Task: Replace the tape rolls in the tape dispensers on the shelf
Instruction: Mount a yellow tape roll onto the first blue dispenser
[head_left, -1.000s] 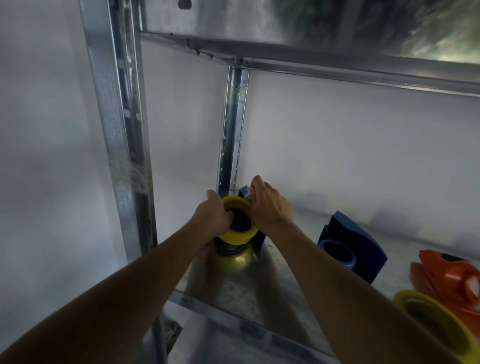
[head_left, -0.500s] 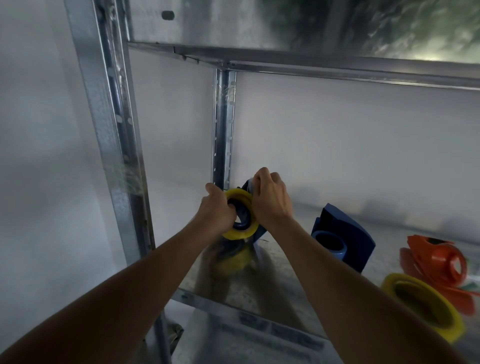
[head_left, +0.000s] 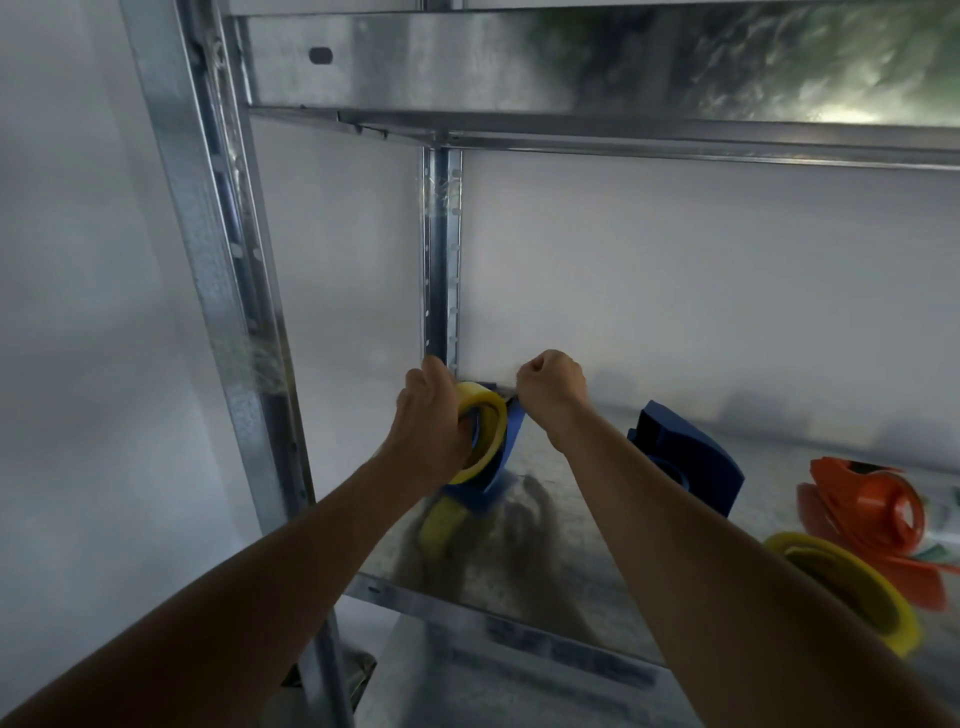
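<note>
Since a moment ago the right hand (head_left: 551, 387) has pulled away, fisted on the blue dispenser (head_left: 501, 447) top edge, while the left hand (head_left: 431, 421) grips the yellow roll (head_left: 485, 426).

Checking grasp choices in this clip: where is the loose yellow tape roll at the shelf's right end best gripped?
Judging by its pose, take the yellow tape roll across its outer rim from above and the front: it lies tilted, open core facing up, with the orange dispenser close behind.

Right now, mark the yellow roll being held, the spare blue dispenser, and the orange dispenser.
yellow roll (head_left: 488, 415), head view, on its outer yellow band, upper right side.
spare blue dispenser (head_left: 691, 457), head view, on its dark blue side wall.
orange dispenser (head_left: 878, 499), head view, on its round orange hub.
</note>
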